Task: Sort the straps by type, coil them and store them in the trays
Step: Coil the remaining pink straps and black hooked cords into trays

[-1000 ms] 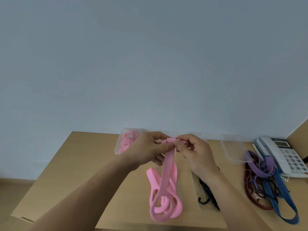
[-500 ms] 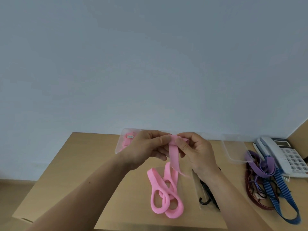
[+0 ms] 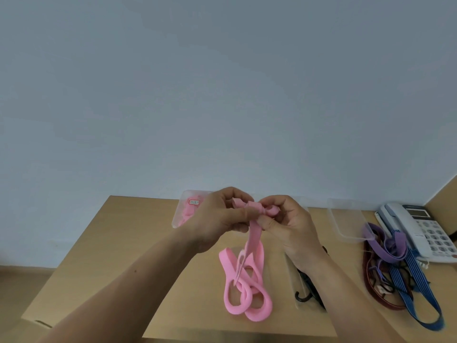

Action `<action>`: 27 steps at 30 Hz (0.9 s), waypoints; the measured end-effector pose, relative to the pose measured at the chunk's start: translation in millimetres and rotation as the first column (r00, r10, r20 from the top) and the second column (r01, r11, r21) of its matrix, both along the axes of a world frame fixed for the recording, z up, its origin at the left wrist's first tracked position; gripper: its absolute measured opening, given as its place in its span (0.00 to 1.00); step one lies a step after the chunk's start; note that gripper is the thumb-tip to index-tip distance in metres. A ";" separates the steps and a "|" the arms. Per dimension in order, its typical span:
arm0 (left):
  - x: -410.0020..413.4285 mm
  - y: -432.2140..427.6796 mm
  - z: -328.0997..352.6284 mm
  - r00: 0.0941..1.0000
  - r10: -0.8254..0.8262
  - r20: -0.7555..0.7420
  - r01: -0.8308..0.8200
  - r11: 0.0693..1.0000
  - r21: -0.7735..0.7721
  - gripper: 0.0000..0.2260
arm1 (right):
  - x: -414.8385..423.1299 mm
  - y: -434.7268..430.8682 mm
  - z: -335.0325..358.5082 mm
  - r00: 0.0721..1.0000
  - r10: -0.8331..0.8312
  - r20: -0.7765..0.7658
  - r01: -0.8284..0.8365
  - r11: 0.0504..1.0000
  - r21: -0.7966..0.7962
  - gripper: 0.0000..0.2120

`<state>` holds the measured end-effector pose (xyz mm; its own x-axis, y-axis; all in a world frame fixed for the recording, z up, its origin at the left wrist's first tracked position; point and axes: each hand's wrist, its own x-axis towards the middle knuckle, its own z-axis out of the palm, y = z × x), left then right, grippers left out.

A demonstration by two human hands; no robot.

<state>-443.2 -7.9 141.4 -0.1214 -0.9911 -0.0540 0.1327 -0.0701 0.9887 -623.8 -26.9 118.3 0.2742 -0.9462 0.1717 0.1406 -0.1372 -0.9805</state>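
Your left hand (image 3: 220, 216) and right hand (image 3: 289, 224) pinch the pink strap (image 3: 254, 233) above the table (image 3: 128, 243); its loops lie below, a telephone (image 3: 418, 231) far right.

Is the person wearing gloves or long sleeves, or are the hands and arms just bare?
Just bare. The left hand and the right hand have no gloves, and no rings show on the fingers in view. The left forearm and the right forearm are uncovered right down to the picture's bottom edge, so no sleeve shows.

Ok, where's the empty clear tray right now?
In the head view, the empty clear tray sits right of centre, between the right hand and the white phone, just behind the purple strap.
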 end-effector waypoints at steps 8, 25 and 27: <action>-7.9 5.1 -9.2 0.991 0.032 0.131 -0.012 0.989 -0.150 0.15 | -2.4 -3.8 9.9 0.998 0.000 -0.067 0.009 0.992 0.130 0.09; -2.9 9.0 -1.0 0.987 -0.157 0.019 0.155 0.985 0.074 0.16 | -6.2 1.8 15.2 0.977 -0.014 -0.211 -0.003 0.996 -0.084 0.16; -3.0 7.8 -1.6 0.994 -0.106 0.025 0.104 0.993 0.052 0.16 | -5.1 2.0 12.5 0.976 -0.012 -0.215 -0.008 0.996 -0.094 0.16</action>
